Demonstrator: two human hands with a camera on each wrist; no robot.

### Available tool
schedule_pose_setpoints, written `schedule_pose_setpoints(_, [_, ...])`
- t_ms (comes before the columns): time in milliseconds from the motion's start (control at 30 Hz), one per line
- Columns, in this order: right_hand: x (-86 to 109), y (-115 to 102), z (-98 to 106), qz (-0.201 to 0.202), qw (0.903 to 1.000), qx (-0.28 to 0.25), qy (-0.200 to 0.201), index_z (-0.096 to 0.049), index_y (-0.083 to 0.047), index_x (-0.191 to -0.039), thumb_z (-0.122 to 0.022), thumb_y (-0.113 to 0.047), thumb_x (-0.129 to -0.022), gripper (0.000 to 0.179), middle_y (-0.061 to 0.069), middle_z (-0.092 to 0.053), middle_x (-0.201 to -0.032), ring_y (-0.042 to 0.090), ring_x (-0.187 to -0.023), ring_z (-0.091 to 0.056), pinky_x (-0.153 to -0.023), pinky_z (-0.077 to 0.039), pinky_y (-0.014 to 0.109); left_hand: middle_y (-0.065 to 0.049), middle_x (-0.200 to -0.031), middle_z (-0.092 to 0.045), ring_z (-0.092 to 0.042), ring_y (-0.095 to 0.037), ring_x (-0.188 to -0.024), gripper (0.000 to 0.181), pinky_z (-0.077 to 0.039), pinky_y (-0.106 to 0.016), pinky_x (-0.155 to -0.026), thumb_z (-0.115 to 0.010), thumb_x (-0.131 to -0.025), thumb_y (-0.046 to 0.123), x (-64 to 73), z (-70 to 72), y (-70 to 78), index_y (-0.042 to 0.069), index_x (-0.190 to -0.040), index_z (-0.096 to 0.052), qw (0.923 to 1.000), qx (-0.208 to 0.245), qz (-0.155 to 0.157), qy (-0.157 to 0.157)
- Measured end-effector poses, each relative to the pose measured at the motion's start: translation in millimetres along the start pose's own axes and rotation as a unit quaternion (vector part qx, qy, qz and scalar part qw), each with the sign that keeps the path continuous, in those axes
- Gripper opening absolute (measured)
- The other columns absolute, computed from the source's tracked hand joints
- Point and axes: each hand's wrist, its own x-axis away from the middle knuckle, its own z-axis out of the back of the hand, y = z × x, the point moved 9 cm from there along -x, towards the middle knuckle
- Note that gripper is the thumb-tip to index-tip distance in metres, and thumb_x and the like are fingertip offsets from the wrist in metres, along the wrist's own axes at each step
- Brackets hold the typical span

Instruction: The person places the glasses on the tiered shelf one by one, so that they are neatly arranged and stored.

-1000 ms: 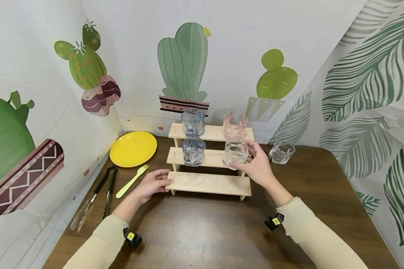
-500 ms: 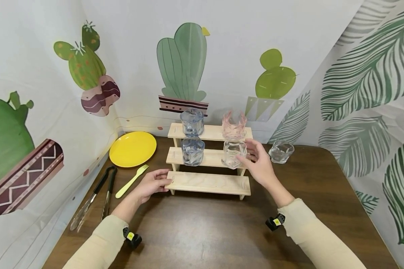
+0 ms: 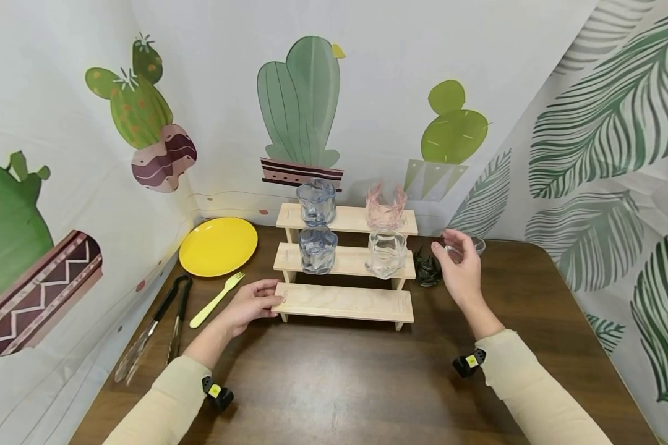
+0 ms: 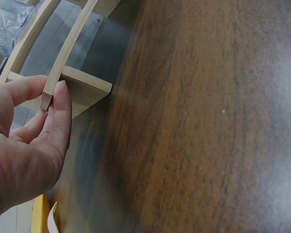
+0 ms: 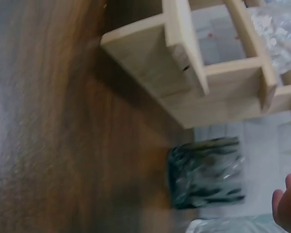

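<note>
My left hand [image 3: 253, 304] pinches the left end of the bottom step of a three-step wooden display stand [image 3: 342, 301]; thumb and fingers clasp the board's edge [image 4: 63, 53] in the left wrist view. On the middle step stand a blue glass [image 3: 318, 250] and a clear glass [image 3: 386, 254]. The top step bears another blue glass [image 3: 316, 203] and a pink glass [image 3: 386, 209]. My right hand [image 3: 461, 272], fingers loosely bent and holding nothing, is over the table right of the stand. It partly hides a clear glass [image 3: 479, 245]. A dark glass [image 3: 426, 269] stands between hand and stand.
Left of the stand lie a yellow plate [image 3: 218, 247], a pale yellow fork [image 3: 216, 301] and metal tongs with black handles [image 3: 167, 309]. A cloth backdrop [image 3: 378, 93] with printed cacti hangs right behind the brown table [image 3: 334, 383].
My right hand has let go of the clear glass on the middle step and moved right, bringing the dark glass into view. My left hand keeps its grip on the stand.
</note>
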Motion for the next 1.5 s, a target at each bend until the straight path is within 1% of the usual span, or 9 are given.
schedule_pose_setpoints(133, [2.5, 23, 0, -0.038, 0.9987, 0.033, -0.009, -0.056, 0.000, -0.139, -0.078, -0.025, -0.095, 0.055, 0.018, -0.058, -0.137, 0.034, -0.129, -0.051, -0.109, -0.041, 0.053, -0.023, -0.124, -0.061, -0.068, -0.019, -0.088, 0.061, -0.061, -0.031, -0.075, -0.072, -0.096, 0.004, -1.0, -0.3, -0.8, -0.009, -0.149, -0.045, 1.0000, 0.001, 0.000, 0.001])
schedule_pose_setpoints(367, [9.3, 55, -4, -0.086, 0.9917, 0.094, -0.018, -0.051, -0.004, -0.145, -0.085, -0.034, -0.088, 0.073, 0.016, -0.051, -0.147, 0.034, -0.135, -0.046, -0.112, -0.039, 0.053, -0.024, -0.124, -0.062, -0.068, -0.018, -0.088, 0.063, -0.061, -0.030, -0.075, -0.072, -0.095, 0.004, -1.1, -1.4, 0.0, -0.010, -0.149, -0.044, 1.0000, 0.000, -0.004, -0.005])
schedule_pose_setpoints(567, [12.6, 72, -16, -0.103, 0.9860, 0.119, -0.056, -0.042, -0.002, -0.150, -0.087, -0.030, -0.086, 0.083, 0.020, -0.047, -0.150, 0.039, -0.138, -0.043, -0.113, -0.037, 0.055, -0.022, -0.123, -0.062, -0.068, -0.018, -0.088, 0.062, -0.061, -0.031, -0.075, -0.073, -0.095, 0.004, -0.9, -0.9, 0.1, -0.010, -0.149, -0.044, 1.0000, 0.003, -0.003, -0.002])
schedule_pose_setpoints(700, [14.7, 79, -22, -0.108, 0.9827, 0.133, -0.069, -0.040, -0.001, -0.152, -0.087, -0.022, -0.084, 0.085, 0.024, -0.047, -0.150, 0.043, -0.136, -0.045, -0.111, -0.038, 0.057, -0.022, -0.123, -0.062, -0.068, -0.018, -0.088, 0.063, -0.061, -0.031, -0.075, -0.072, -0.096, 0.005, 0.1, -2.3, 2.2, -0.011, -0.149, -0.043, 0.9999, 0.001, -0.008, -0.007])
schedule_pose_setpoints(933, [18.6, 89, -20, -0.122, 0.9787, 0.154, -0.061, -0.041, 0.000, -0.149, -0.090, -0.015, -0.079, 0.087, 0.027, -0.053, -0.141, 0.045, -0.129, -0.050, -0.110, -0.038, 0.055, -0.022, -0.123, -0.062, -0.068, -0.018, -0.088, 0.061, -0.061, -0.031, -0.075, -0.072, -0.096, 0.004, -0.4, -1.7, 1.1, -0.010, -0.149, -0.044, 1.0000, 0.003, -0.005, -0.003])
schedule_pose_setpoints(1100, [20.4, 90, -18, -0.117, 0.9804, 0.149, -0.054, -0.041, 0.001, -0.148, -0.089, -0.016, -0.081, 0.085, 0.028, -0.056, -0.134, 0.044, -0.124, -0.052, -0.105, -0.042, 0.055, -0.023, -0.123, -0.062, -0.068, -0.019, -0.088, 0.062, -0.062, -0.031, -0.075, -0.073, -0.095, 0.004, -1.5, -1.3, 0.9, -0.011, -0.148, -0.044, 1.0000, 0.004, -0.007, -0.005])
schedule_pose_setpoints(1200, [21.0, 91, -16, -0.114, 0.9806, 0.152, -0.047, -0.045, 0.001, -0.146, -0.089, -0.019, -0.081, 0.081, 0.027, -0.058, -0.129, 0.041, -0.118, -0.055, -0.099, -0.045, 0.052, -0.023, -0.123, -0.062, -0.068, -0.019, -0.089, 0.062, -0.061, -0.031, -0.075, -0.072, -0.096, 0.004, -1.7, -0.9, 0.6, -0.011, -0.149, -0.044, 1.0000, 0.003, -0.006, -0.006])
schedule_pose_setpoints(1300, [22.2, 92, -13, -0.115, 0.9805, 0.154, -0.040, -0.048, -0.001, -0.143, -0.091, -0.020, -0.080, 0.079, 0.024, -0.059, -0.126, 0.039, -0.113, -0.056, -0.095, -0.046, 0.049, -0.023, -0.123, -0.061, -0.067, -0.018, -0.089, 0.062, -0.061, -0.031, -0.076, -0.071, -0.097, 0.005, -1.4, -1.1, 0.7, -0.011, -0.149, -0.042, 0.9999, -0.001, -0.005, -0.009])
schedule_pose_setpoints(1500, [25.2, 91, -6, -0.113, 0.9828, 0.142, -0.033, -0.054, -0.006, -0.141, -0.095, -0.022, -0.075, 0.079, 0.019, -0.062, -0.124, 0.033, -0.110, -0.058, -0.092, -0.047, 0.041, -0.022, -0.122, -0.062, -0.067, -0.018, -0.089, 0.062, -0.061, -0.031, -0.076, -0.071, -0.097, 0.005, -0.9, -2.1, 1.7, -0.011, -0.150, -0.042, 0.9999, 0.001, -0.006, -0.009])
